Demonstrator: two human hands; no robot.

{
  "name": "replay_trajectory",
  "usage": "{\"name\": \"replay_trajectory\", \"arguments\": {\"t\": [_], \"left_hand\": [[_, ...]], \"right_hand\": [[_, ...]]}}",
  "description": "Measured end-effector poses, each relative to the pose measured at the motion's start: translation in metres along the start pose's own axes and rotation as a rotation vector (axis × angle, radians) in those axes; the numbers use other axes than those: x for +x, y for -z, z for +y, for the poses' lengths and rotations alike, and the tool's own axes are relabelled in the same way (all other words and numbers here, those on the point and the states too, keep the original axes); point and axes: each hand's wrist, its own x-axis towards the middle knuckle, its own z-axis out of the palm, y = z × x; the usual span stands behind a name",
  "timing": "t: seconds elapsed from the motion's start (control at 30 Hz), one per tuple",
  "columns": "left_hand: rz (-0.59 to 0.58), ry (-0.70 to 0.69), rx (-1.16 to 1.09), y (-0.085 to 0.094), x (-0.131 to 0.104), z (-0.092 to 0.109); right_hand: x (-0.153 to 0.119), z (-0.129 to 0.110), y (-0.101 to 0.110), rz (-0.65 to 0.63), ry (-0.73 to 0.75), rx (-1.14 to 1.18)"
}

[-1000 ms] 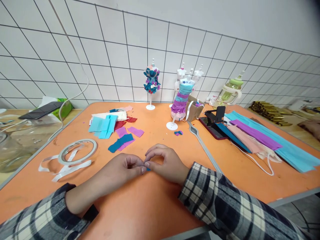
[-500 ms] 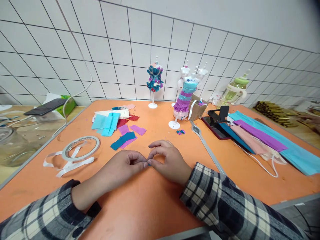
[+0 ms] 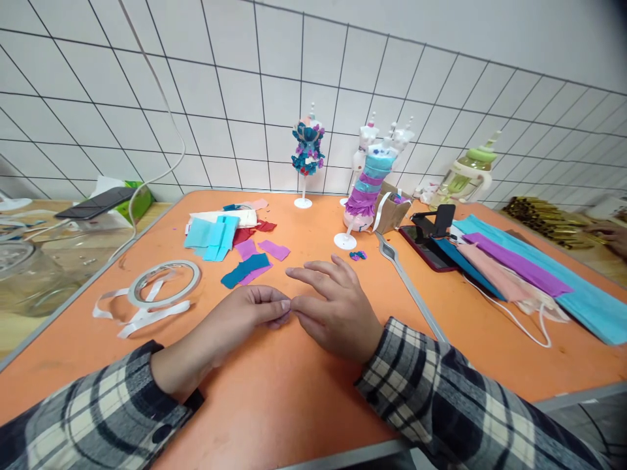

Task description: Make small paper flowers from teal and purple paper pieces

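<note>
My left hand (image 3: 249, 313) is closed in a pinch over the orange table (image 3: 255, 398), thumb against the curled fingers. Whatever sits in that pinch is hidden or too small to name. My right hand (image 3: 337, 310) meets the left fingertips, its fingers stretched out and apart. Just beyond the hands lie a dark teal paper strip (image 3: 245, 270) and purple paper pieces (image 3: 274, 250). Near my left wrist is a roll of white tape (image 3: 196, 281) with loose white strips (image 3: 154, 318). A small teal-and-purple decoration (image 3: 358, 255) lies ahead of the right hand.
Mini dress forms stand at the back, one with teal flowers (image 3: 307, 150), one tilted in blue and purple (image 3: 369, 183). Folded light-blue paper (image 3: 213, 238) lies back left. Tweezers (image 3: 409, 284), a phone (image 3: 424, 248) and coloured paper sheets (image 3: 514, 261) are at right.
My right hand's fingers have straightened and spread from a curled pinch. A speck of blue at the fingertips no longer shows. The left hand keeps its pinch; the view has shifted slightly.
</note>
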Motion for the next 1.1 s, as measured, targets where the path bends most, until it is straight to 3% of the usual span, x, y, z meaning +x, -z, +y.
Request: {"name": "replay_trajectory", "arguments": {"t": [0.13, 0.2, 0.3, 0.4, 0.5, 0.7, 0.9, 1.1], "left_hand": [[0.045, 0.078, -0.407, -0.003, -0.003, -0.002], [0.081, 0.081, -0.491, -0.003, -0.004, -0.003], [0.088, 0.053, -0.417, -0.002, -0.004, -0.003], [0.058, -0.003, -0.241, -0.002, -0.002, -0.003], [0.031, -0.049, -0.101, -0.002, -0.001, -0.003], [-0.015, -0.075, -0.026, -0.004, -0.003, -0.002], [-0.105, -0.039, -0.024, -0.001, -0.004, 0.0], [-0.074, -0.003, -0.011, 0.002, -0.002, 0.003]], "right_hand": [[-0.001, 0.0, 0.009, 0.07, 0.023, 0.012], [-0.001, -0.001, 0.011, 0.135, -0.011, 0.054], [0.0, 0.002, 0.01, 0.204, -0.142, 0.213], [0.002, 0.009, 0.005, 0.103, -0.265, 0.433], [0.003, 0.013, -0.001, 0.008, -0.312, 0.506], [0.001, 0.014, -0.004, 0.063, -0.145, 0.36], [0.003, 0.022, -0.001, -0.017, -0.026, 0.261], [0.003, 0.023, 0.004, -0.032, 0.012, 0.195]]}}
